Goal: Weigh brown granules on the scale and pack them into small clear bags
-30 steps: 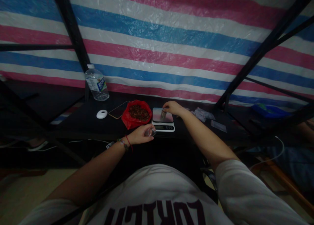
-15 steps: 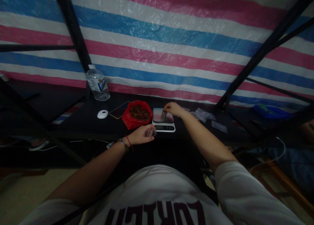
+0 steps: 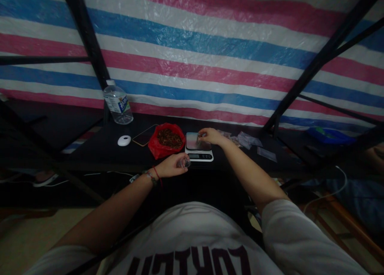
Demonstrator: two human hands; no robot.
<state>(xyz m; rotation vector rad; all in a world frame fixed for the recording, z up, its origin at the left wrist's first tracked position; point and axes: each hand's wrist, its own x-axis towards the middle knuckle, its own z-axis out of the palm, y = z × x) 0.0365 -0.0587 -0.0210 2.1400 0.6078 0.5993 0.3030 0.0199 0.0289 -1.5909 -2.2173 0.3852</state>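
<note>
My left hand (image 3: 174, 165) is closed around a small clear plastic cup (image 3: 185, 162), in front of the digital scale (image 3: 199, 156). Over the scale's shiny plate, my right hand (image 3: 208, 136) is closed with fingertips pinched together; what is between them is too dim and small to make out. Left of the scale sits an open red plastic bag (image 3: 158, 148) with brown, dried-looking pieces (image 3: 169, 139) inside. Small clear plastic bags (image 3: 249, 140) lie on the dark table to the right of my right hand.
A large clear bottle (image 3: 118, 103) stands at the back left. Near it are a white round device (image 3: 124, 140) and a phone (image 3: 145, 135). A flat clear packet (image 3: 267, 154) lies at right, and a blue tray (image 3: 330, 136) is farther right. Dark metal posts (image 3: 93, 55) frame the table before a striped sheet (image 3: 192, 63).
My right hand has shifted slightly over the scale plate, its fingertips a little lower. My left hand still holds the cup in nearly the same place. The view has moved slightly.
</note>
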